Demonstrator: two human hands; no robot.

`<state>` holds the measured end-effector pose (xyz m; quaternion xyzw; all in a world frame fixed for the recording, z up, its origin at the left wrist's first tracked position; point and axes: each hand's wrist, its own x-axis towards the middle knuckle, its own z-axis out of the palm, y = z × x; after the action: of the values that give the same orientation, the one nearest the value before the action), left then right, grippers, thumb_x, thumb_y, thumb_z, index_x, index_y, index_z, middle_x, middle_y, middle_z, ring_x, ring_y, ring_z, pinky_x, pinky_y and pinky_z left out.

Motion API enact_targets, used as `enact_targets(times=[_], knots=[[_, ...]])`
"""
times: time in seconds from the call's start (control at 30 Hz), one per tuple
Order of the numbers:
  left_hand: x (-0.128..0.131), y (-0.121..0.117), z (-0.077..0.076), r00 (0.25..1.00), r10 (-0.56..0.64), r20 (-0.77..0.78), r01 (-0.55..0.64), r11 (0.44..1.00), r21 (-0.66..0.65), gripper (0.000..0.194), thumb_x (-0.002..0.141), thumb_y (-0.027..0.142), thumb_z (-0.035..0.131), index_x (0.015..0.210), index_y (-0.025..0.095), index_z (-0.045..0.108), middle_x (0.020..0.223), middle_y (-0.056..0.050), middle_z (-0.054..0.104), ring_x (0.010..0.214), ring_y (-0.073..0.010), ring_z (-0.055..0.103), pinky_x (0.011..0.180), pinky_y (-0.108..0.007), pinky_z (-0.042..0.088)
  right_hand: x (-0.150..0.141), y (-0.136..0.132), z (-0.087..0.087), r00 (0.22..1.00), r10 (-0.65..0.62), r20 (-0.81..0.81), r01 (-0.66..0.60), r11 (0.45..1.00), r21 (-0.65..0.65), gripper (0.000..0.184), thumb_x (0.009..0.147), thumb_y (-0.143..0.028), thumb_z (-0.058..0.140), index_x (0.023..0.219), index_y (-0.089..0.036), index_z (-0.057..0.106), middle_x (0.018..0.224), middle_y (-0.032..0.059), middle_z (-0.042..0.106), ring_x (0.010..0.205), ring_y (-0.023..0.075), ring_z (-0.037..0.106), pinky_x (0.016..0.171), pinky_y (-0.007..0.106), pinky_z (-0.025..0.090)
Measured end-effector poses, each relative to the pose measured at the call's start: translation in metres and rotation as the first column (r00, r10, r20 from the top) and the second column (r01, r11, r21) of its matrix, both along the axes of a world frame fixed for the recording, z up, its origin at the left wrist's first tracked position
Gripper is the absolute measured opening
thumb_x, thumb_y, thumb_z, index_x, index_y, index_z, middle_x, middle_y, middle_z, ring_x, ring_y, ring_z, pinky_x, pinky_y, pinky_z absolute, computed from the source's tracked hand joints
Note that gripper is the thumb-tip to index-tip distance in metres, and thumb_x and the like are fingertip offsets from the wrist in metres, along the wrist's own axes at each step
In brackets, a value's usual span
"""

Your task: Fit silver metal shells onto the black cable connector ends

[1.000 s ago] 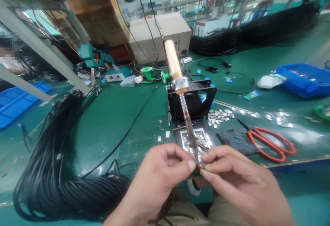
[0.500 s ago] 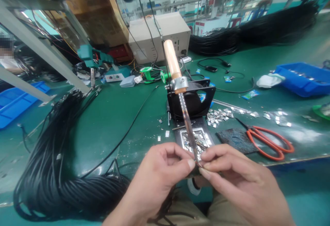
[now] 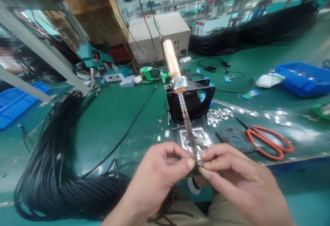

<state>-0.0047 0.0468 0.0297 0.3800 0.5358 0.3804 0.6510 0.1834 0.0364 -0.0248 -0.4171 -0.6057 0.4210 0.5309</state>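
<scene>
Blue plastic bin (image 3: 303, 78) at the far right has some small pale bits in it, too blurry to name, and its edge runs out of frame. The little metal tray (image 3: 206, 139) under the soldering iron (image 3: 180, 98) is full of shiny clips. Left hand (image 3: 157, 179) and right hand (image 3: 232, 181) pinch together at the iron's tip, fingertips closed on something tiny and dark I can't make out. Black cable coil (image 3: 64, 171) sits left, partly cut off.
</scene>
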Motion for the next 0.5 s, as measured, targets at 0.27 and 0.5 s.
enact_targets(times=[0.27,0.5], knots=[[-0.0002,0.0009,0.0003,1.0,-0.007,0.002,0.007,1.0,-0.004,0.021,0.074,0.028,0.091,0.072,0.017,0.073,0.058,0.008,0.057,0.049,-0.0053,0.034,0.054,-0.018,0.037,-0.0011,-0.0003,-0.0004,1.0,-0.003,-0.016,0.003,1.0,-0.016,0.012,0.089,-0.021,0.079,0.079,-0.026,0.08,0.095,0.0031,0.076,0.072,0.015,0.076,0.062,0.02,0.067],[-0.0014,0.0005,-0.0033,1.0,-0.013,-0.018,0.013,1.0,0.0,0.012,0.075,0.019,0.086,0.074,0.017,0.074,0.06,0.007,0.061,0.051,-0.0062,0.039,0.055,-0.018,0.038,-0.0013,-0.0001,-0.0005,1.0,-0.01,0.01,0.01,1.0,0.005,0.013,0.088,-0.02,0.079,0.077,-0.028,0.079,0.093,0.0015,0.076,0.073,0.0133,0.075,0.062,0.016,0.063]])
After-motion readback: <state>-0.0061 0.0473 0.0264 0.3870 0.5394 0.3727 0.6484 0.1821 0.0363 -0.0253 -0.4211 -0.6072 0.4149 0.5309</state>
